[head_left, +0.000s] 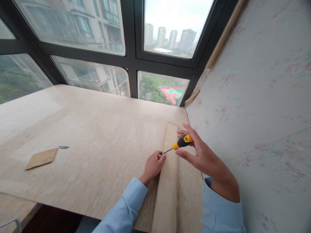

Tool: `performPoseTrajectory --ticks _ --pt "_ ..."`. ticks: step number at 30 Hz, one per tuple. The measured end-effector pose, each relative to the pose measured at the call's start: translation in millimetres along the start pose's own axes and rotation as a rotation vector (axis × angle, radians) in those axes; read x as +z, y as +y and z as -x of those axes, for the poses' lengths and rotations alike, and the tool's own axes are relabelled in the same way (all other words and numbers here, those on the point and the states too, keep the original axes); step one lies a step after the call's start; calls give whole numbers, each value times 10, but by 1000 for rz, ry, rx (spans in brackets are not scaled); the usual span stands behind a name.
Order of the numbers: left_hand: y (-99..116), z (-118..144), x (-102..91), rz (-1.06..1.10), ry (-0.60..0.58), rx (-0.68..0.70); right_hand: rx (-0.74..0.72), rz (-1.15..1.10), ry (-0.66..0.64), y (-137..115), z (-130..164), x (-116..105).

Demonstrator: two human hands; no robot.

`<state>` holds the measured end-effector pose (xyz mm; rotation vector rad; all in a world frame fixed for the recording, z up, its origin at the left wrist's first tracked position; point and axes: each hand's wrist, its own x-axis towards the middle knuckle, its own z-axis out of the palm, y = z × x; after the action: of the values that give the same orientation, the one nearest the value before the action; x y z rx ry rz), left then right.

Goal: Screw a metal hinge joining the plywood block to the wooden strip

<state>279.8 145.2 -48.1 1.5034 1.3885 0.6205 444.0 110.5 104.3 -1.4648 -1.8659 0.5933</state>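
The right hand (196, 152) pinches a yellow-and-black screwdriver (178, 144) by its handle, tip angled down at a long pale wooden strip (167, 181) on the tabletop (97, 145). The left hand (153, 165), fingers pressed together at the tip, apparently steadies something small there, too small to make out.

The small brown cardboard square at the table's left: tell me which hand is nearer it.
Left. The left hand rests on the table right of the small brown cardboard square; the right hand, gripping the yellow-and-black screwdriver, is farther right.

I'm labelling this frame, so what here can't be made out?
- Screwdriver tip: head view, hidden behind the left hand fingers.
- Whatever the left hand pinches on the wooden strip: covered.
- Small metal bits by the wood piece: too small.
- Right hand palm: turned away.
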Motion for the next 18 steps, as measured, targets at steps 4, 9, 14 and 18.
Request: performPoseTrajectory --ticks 4,9,14,18 --pt "1 -2 4 -12 6 -3 -29 -82 -31 47 -11 -18" --pt "35 14 -13 -2 -10 -17 175 263 242 28 -117 18" --pt "43 16 -12 -9 -4 -27 15 51 105 85 -50 16" --pt "45 9 -8 -11 -6 -36 -104 -177 -77 79 3 -13"
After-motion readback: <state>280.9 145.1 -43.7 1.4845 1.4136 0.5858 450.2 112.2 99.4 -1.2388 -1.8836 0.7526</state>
